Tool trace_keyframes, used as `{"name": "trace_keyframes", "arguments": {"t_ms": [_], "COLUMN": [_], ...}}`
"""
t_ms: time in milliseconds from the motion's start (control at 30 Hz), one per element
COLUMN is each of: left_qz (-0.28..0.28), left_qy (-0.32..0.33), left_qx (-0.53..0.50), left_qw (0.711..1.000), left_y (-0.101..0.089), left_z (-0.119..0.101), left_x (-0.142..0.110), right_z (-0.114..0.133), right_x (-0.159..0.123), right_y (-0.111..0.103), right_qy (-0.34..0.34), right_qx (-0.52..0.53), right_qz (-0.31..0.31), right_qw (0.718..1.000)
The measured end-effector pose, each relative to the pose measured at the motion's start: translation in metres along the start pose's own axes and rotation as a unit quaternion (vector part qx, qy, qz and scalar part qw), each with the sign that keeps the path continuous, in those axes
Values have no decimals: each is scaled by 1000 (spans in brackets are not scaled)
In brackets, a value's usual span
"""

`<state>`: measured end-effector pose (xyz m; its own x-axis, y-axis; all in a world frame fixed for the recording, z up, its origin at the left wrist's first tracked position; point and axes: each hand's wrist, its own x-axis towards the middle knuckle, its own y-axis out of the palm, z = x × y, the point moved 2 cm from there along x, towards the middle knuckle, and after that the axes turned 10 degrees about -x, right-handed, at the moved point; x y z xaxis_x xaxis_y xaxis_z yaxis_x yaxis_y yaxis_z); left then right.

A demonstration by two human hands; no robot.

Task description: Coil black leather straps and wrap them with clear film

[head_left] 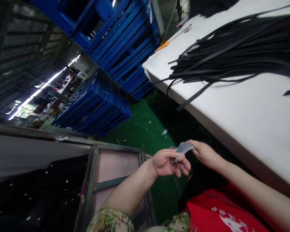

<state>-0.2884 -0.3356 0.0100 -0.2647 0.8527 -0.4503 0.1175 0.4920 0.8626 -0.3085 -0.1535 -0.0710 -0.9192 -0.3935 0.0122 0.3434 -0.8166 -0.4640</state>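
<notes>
Green floor (142, 120) runs through a large workshop, where two stacks of blue plastic pallets (94, 104) stand and a line of bright lamps (47, 84) shines in the distance. On the right is a table (258, 112) with a white top, and on it lies a thick bundle of flat black strips (227, 53); several loose ends hang over its edge. Near the far corner there is a tool with an orange handle (163, 45).

Between the two hands of the person, above the floor and just beside the table, is a small piece of plastic film (185, 148). It is pale grey and somewhat translucent, smooth and slightly curved in its wider part, and crumpled toward the left end, where darker folds are seen. The grip of the left hand (169, 163) pinches this crumpled end under the thumb, while its other fingers are loosely curled. The grip of the right hand (205, 154) is pressed together on the opposite end, with the fingertips partly hidden. The person wears a red apron (207, 206) and a camouflage-patterned sleeve (111, 221).
</notes>
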Motion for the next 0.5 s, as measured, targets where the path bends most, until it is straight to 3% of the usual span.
{"name": "trace_keyframes", "arguments": {"t_ms": [100,167,200,233,300,333,367,400,433,500], "left_qz": [16,-61,-112,-168,-279,-327,-362,-380,-379,-318], "left_qy": [7,138,221,305,422,447,449,436,413,362], "left_qx": [5,86,139,197,324,377,412,423,402,297], "left_qw": [1000,985,959,916,799,743,706,698,724,824], "left_y": [13,20,24,26,29,29,27,23,18,11], "left_z": [26,30,27,21,9,5,5,8,15,36], "left_x": [-1,-7,-12,-18,-30,-35,-38,-39,-38,-32], "right_z": [13,28,38,48,72,85,96,107,116,124], "right_x": [-6,-15,-20,-27,-40,-46,-52,-57,-61,-69], "right_y": [15,26,33,41,55,57,54,47,36,9], "right_qy": [14,10,11,10,3,-10,-16,-23,-24,-9], "right_qx": [122,134,140,146,160,185,232,270,302,319], "right_qz": [27,37,48,70,123,149,157,150,133,82], "right_qw": [992,990,989,987,980,971,960,951,944,944]}}
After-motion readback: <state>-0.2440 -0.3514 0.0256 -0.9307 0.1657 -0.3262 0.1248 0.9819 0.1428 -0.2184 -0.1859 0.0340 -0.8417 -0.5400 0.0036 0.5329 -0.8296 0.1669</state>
